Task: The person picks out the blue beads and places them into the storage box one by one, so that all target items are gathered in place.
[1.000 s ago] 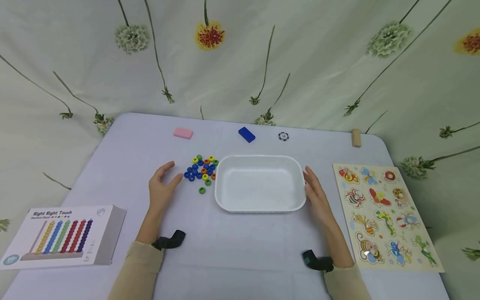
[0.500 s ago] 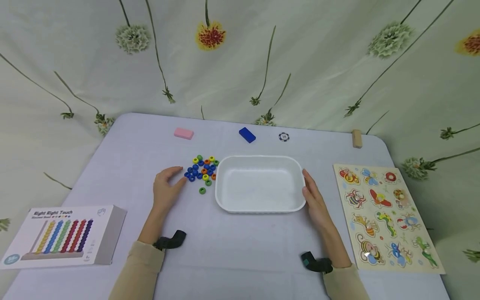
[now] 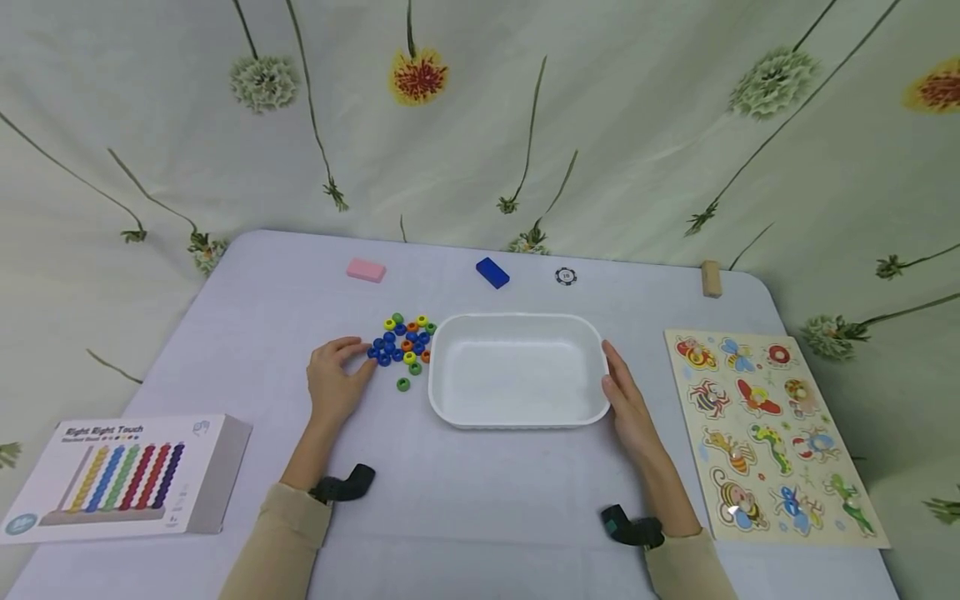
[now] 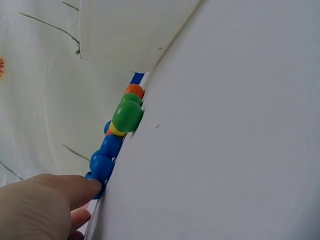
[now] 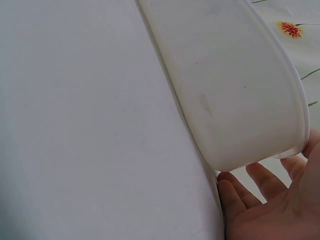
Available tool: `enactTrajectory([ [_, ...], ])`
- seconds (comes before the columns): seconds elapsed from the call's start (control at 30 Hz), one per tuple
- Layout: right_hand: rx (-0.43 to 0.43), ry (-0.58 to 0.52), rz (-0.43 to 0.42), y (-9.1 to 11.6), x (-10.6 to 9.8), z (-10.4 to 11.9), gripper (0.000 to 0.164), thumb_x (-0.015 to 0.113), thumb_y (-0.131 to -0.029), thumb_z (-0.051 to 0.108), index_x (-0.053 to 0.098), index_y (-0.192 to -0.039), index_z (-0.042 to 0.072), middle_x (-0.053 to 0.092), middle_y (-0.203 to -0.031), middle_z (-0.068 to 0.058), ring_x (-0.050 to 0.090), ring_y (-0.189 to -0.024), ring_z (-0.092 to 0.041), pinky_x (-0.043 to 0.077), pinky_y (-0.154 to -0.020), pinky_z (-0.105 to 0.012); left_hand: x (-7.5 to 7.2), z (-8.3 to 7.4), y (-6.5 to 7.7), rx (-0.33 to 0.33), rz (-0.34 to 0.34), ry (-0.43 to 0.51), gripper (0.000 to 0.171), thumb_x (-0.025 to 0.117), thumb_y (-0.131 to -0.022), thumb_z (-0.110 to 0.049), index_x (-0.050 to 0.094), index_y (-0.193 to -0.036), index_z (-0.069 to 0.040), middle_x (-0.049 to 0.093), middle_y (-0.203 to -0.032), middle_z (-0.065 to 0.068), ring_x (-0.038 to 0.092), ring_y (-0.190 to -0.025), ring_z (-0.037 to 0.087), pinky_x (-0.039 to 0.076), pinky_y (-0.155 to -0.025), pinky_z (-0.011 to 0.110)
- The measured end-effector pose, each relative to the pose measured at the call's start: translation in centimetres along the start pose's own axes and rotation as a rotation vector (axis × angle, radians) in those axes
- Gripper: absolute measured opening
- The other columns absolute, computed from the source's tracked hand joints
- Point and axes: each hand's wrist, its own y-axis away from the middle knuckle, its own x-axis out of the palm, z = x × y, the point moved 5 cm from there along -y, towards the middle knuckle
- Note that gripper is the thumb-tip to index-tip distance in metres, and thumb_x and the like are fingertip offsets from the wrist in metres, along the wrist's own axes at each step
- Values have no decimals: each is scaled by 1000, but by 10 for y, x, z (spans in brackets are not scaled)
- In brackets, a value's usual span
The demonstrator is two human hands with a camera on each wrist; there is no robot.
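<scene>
Between two hands (image 3: 335, 386) (image 3: 632, 414), one tray (image 3: 517, 375)

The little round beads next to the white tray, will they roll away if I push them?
Maybe a little. The beads have rounded sides, but several sit with their holes facing up, so they may slide before they roll. Those right beside the white tray would probably bump its wall if pushed that way. They look smooth and shiny, so they might be slippery.
</scene>
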Motion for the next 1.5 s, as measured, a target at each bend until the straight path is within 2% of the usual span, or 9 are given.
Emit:
enactTrajectory([
  [0.17, 2, -10, 8, 2, 2, 7, 47, 31, -97, 16, 18, -142, 16, 15, -148, 1, 9, -136, -17, 10, -108, -41, -11, -14, -1, -43, -59, -3, 24, 66, -78, -18, 65, -98, -5, 59, -104, 12, 44, -104, 29, 29, -88, 45],
  [0.27, -5, -15, 16, 1, 2, 8, 48, 32, -97, 19, 18, -142, 16, 15, -148, 0, 9, -136, -17, 10, -108, -41, -22, -51, -2, -24, -97, 59, 23, 66, -78, -16, 65, -98, -5, 62, -93, 12, 47, -97, 27, 31, -84, 44],
  [0.33, -8, -18, 19, 1, 2, 8, 48, 32, -97, 19, 18, -142, 16, 15, -148, 0, 9, -136, -17, 10, -108, -41, -24, -86, -3, 8, -70, 164, 23, 68, -76, -14, 65, -97, -6, 63, -86, 11, 50, -92, 24, 33, -84, 41],
  [0.43, -7, -14, 13, 0, 2, 9, 48, 32, -96, 19, 18, -142, 16, 16, -148, -1, 10, -136, -17, 10, -108, -41, -11, -137, -3, 62, 63, 361, 22, 70, -74, -14, 66, -96, -8, 63, -80, 8, 53, -86, 20, 37, -81, 37],
  [0.6, 1, -7, 8, -2, 4, 9, 48, 32, -96, 16, 19, -142, 16, 16, -148, 0, 9, -136, -17, 10, -109, -42, 49, -192, 2, 92, 342, 529, 21, 70, -75, -19, 65, -94, -11, 63, -79, 2, 56, -84, 13, 41, -83, 39],
  [0.8, 11, 1, 4, -2, 10, 6, 47, 31, -96, 16, 20, -142, 16, 17, -148, 0, 12, -136, -19, 13, -108, -43, 128, -200, 9, 56, 527, 462, 18, 71, -75, -20, 66, -90, -14, 63, -76, -3, 55, -76, 8, 45, -71, 25],
  [0.97, 15, 3, -6, -1, 9, 7, 47, 31, -96, 16, 20, -142, 18, 19, -147, 0, 14, -135, -19, 14, -108, -43, 166, -197, 15, 39, 618, 404, 18, 70, -75, -19, 65, -91, -13, 62, -74, -1, 55, -67, 9, 45, -60, 18],
  [1.3, 1, 6, -18, 0, 2, 8, 47, 31, -96, 13, 21, -141, 16, 19, -147, -2, 14, -136, -19, 12, -108, -41, 186, -199, 23, 118, 693, 109, 18, 71, -73, -27, 68, -90, -21, 58, -66, -12, 51, -61, 3, 37, -58, 19],
  [1.5, -9, -13, -9, 1, 1, 8, 47, 31, -95, 11, 21, -141, 15, 18, -148, -2, 13, -136, -19, 12, -108, -41, 179, -206, 25, 168, 704, 74, 33, 71, -73, -26, 66, -105, -18, 60, -71, -11, 51, -62, 3, 38, -57, 18],
])
